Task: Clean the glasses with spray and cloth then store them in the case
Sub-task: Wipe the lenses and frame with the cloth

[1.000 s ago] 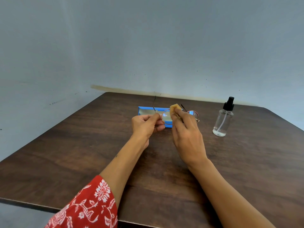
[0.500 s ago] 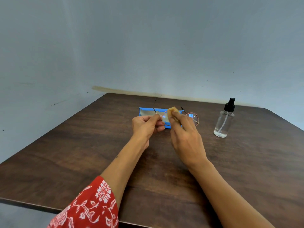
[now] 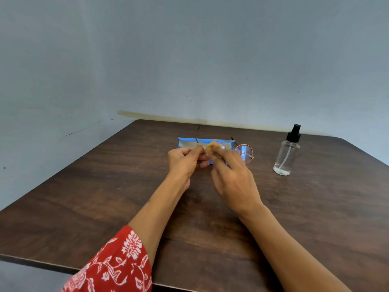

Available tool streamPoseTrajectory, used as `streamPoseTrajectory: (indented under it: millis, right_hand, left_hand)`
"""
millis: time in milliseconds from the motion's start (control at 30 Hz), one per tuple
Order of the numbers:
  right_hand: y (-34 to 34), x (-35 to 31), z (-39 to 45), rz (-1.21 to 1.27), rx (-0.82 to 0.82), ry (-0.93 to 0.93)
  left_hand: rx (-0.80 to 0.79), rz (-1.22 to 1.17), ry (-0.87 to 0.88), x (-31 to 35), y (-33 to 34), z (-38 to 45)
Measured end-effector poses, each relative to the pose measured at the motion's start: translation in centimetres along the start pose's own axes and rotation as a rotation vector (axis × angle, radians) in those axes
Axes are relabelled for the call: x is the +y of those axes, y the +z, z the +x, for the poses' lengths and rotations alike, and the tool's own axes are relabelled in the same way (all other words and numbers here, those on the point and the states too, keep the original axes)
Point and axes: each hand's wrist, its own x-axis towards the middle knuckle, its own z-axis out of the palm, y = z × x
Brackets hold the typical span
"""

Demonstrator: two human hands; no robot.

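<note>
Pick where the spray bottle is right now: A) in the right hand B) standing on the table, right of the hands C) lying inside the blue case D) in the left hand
B: the spray bottle stands upright on the table, apart from both hands, which hold the glasses and the cloth.

Nothing readable here, honestly. The spray bottle (image 3: 286,153) is plain clear plastic without a label, and the blue case (image 3: 189,142) shows no brand, number or lettering I can make out.
</note>
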Motion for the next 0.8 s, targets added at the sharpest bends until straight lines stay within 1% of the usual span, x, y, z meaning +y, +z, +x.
streamPoseTrajectory:
  millis: [67,100,233,300,400,500,567,733,800]
  right_hand:
    - [-0.2,-0.1,0.0,0.022,-0.044,-0.019]
    - [-0.3,0.0,-0.1,0.023,-0.040,-0.006]
    - [-0.6,0.7,-0.1,-0.022,0.065,0.113]
    - [-0.4,0.9,0.0,-0.047,0.083,0.133]
    - [-0.2,0.6,0.0,-0.037,0.074,0.061]
    - [-0.3,0.0,0.0,0.008,-0.011,-0.017]
    - [-0.4,-0.1,-0.1,0.013,-0.033,-0.028]
    - [-0.5,0.8,0.0,-0.052,0.082,0.102]
    - [-0.3,0.8,0.0,-0.053,0.085,0.100]
  left_hand:
    - [0.007,-0.005,0.006,0.1,-0.1,0.1]
    - [0.014,-0.005,0.008,0.1,-0.1,0.2]
    - [0.021,0.002,-0.006,0.1,-0.2,0.2]
    - [0.002,0.011,-0.009,0.2,-0.1,0.1]
    - [-0.004,0.004,0.007,0.2,0.0,0.0]
    - [0.009,-0.003,0.036,0.3,-0.1,0.1]
    - [0.018,-0.010,0.041,0.4,-0.3,0.2]
    - [0.018,0.002,0.024,0.4,-0.3,0.2]
    - [0.005,0.008,0.019,0.3,-0.1,0.0]
